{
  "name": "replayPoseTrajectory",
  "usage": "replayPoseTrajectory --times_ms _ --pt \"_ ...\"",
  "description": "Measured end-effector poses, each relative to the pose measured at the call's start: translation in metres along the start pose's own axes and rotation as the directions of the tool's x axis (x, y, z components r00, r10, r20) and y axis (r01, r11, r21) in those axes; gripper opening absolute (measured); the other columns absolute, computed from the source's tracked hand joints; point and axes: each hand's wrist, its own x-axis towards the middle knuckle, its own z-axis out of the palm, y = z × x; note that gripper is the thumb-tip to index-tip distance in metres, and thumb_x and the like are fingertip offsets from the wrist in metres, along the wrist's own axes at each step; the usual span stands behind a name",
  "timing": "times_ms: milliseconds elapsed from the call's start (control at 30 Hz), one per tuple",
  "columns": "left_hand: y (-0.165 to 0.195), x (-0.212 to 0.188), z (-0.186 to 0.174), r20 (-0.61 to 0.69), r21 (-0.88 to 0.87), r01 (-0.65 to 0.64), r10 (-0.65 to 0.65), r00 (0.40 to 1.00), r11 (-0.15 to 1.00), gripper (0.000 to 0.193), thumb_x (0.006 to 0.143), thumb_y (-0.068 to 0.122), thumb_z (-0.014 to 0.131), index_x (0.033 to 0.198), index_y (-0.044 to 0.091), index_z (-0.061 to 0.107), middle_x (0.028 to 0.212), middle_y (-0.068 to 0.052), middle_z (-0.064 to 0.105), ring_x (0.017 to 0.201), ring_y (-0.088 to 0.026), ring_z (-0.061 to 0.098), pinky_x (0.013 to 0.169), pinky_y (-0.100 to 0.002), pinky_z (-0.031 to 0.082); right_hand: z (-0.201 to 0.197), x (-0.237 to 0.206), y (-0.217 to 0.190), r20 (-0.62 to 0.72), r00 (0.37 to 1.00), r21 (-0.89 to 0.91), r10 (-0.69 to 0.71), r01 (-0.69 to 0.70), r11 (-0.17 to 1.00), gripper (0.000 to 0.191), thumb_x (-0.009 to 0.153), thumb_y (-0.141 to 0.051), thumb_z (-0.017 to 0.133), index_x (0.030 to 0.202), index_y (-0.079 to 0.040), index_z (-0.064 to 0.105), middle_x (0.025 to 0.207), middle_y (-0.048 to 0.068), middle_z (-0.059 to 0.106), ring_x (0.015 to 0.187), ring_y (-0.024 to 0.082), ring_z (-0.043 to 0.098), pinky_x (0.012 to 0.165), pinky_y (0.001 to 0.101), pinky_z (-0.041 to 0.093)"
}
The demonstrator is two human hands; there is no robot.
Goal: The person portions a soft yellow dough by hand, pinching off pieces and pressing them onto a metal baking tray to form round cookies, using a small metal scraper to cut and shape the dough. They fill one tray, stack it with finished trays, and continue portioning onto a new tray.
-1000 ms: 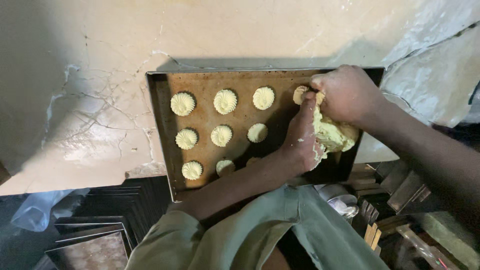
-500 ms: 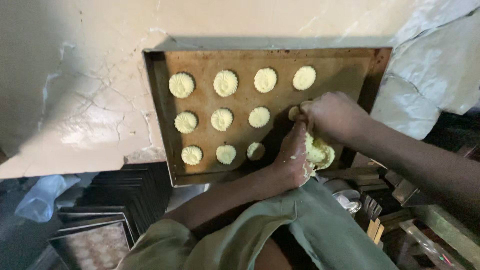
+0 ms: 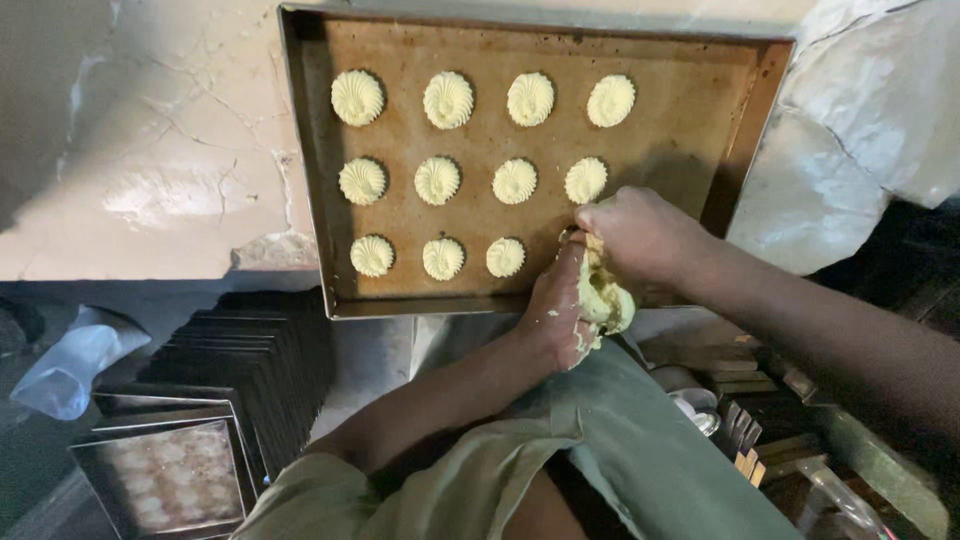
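Note:
A brown metal baking tray lies on a cracked pale surface and carries several ridged, pale yellow dough rounds in three rows. A soft yellow lump of dough is squeezed between both hands at the tray's near right edge. My right hand is closed over the top of the lump. My left hand cups it from below, with dough smeared on the fingers. The nearest round sits just above my right hand.
A stack of dark baking trays stands at lower left, with one patterned tray in front. A crumpled clear plastic bag lies at far left. A whitish plastic sheet covers the right side. Metal parts clutter the lower right.
Both hands with the dough lump have moved down the tray from the top row to the near edge. A fourth round now sits in the second row.

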Motion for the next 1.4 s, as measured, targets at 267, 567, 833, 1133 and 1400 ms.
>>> replayPoseTrajectory --times_ms 267,567,833,1133,1400 --pt "-0.030 -0.015 -0.024 0.005 -0.012 -0.100 0.100 0.995 0.995 0.051 0.104 0.055 0.051 0.138 0.018 0.056 0.129 0.000 0.064 0.107 -0.016 0.067 0.090 -0.038 0.057 0.036 -0.009 -0.024 -0.129 0.991 -0.137 -0.043 0.025 0.990 0.017 0.089 -0.023 0.069 0.087 -0.006 0.066 0.083 0.020 0.072 0.085 0.041 0.070 0.078 0.0523 0.055" --pt "-0.034 -0.019 0.021 0.065 0.273 -0.199 0.188 0.980 0.941 0.052 0.102 0.050 0.052 0.136 0.011 0.055 0.121 -0.006 0.069 0.106 -0.020 0.070 0.093 -0.038 0.058 0.035 -0.131 0.010 -0.525 0.815 0.314 -0.246 0.454 0.834 0.075 0.089 -0.023 0.072 0.149 0.011 0.042 0.153 0.030 0.048 0.146 0.045 0.040 0.116 0.0472 0.033" --pt "-0.036 0.017 0.059 0.270 0.230 -0.233 0.168 0.948 0.945 0.056 0.102 0.050 0.056 0.139 0.007 0.058 0.118 -0.008 0.070 0.104 -0.021 0.070 0.093 -0.040 0.058 0.060 -0.155 0.026 -0.662 0.743 0.455 0.104 0.287 0.843 0.062 0.094 -0.016 0.068 0.150 -0.003 0.047 0.150 0.021 0.055 0.140 0.036 0.056 0.115 0.0415 0.043" --pt "-0.018 0.072 0.067 0.239 0.406 0.085 -0.195 0.951 0.910 0.047 0.105 0.049 0.060 0.134 0.012 0.057 0.107 -0.006 0.067 0.086 -0.019 0.066 0.074 -0.038 0.054 -0.006 -0.078 0.109 -0.427 0.904 0.136 0.039 0.022 0.991 0.027 0.075 -0.010 0.075 0.099 -0.006 0.064 0.098 0.018 0.070 0.099 0.039 0.068 0.085 0.0472 0.054" --pt "-0.006 0.137 0.113 0.208 0.216 -0.101 0.055 0.977 0.971 0.050 0.110 0.046 0.062 0.133 0.003 0.059 0.118 -0.006 0.065 0.102 -0.017 0.062 0.085 -0.035 0.054 -0.094 -0.016 0.139 0.034 0.980 -0.203 0.198 -0.187 0.961 0.018 0.079 -0.007 0.068 0.096 -0.010 0.069 0.085 0.018 0.072 0.083 0.036 0.073 0.081 0.0464 0.058"
